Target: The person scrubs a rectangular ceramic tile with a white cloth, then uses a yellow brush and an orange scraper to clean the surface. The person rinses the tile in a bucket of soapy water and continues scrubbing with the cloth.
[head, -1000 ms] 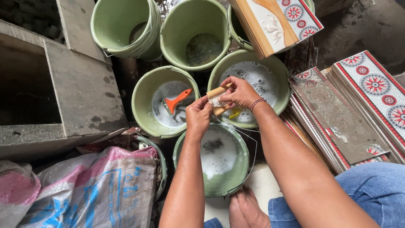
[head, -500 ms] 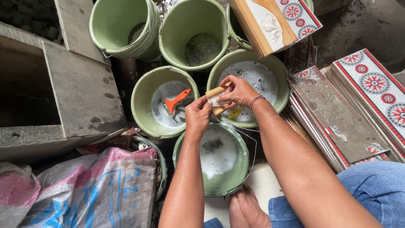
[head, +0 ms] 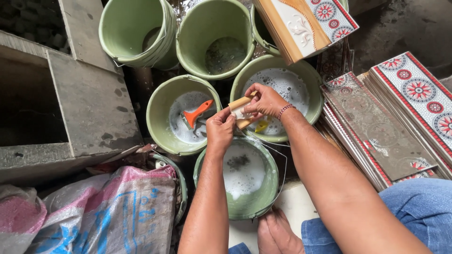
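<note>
Both hands meet over the buckets on a small narrow tile strip (head: pixel 241 104) with a tan edge. My right hand (head: pixel 266 99) grips its far end and my left hand (head: pixel 220 129) pinches the near end. Right below them stands a green bucket (head: pixel 270 197) of foamy white water. An orange-handled scraper (head: pixel 195 114) lies in the soapy green bucket (head: pixel 157 123) to the left. A further bucket (head: pixel 313 91) with soapy water and a small yellow object sits under my right hand.
Two more green buckets (head: pixel 136 30) (head: pixel 219 40) stand at the back. Patterned tiles (head: pixel 414 94) are stacked on the right, and a tile bundle (head: pixel 306 23) leans at the top. A concrete block (head: pixel 89 103) is at left, a pink and blue sack (head: pixel 113 211) at lower left. My bare foot (head: pixel 278 233) is below.
</note>
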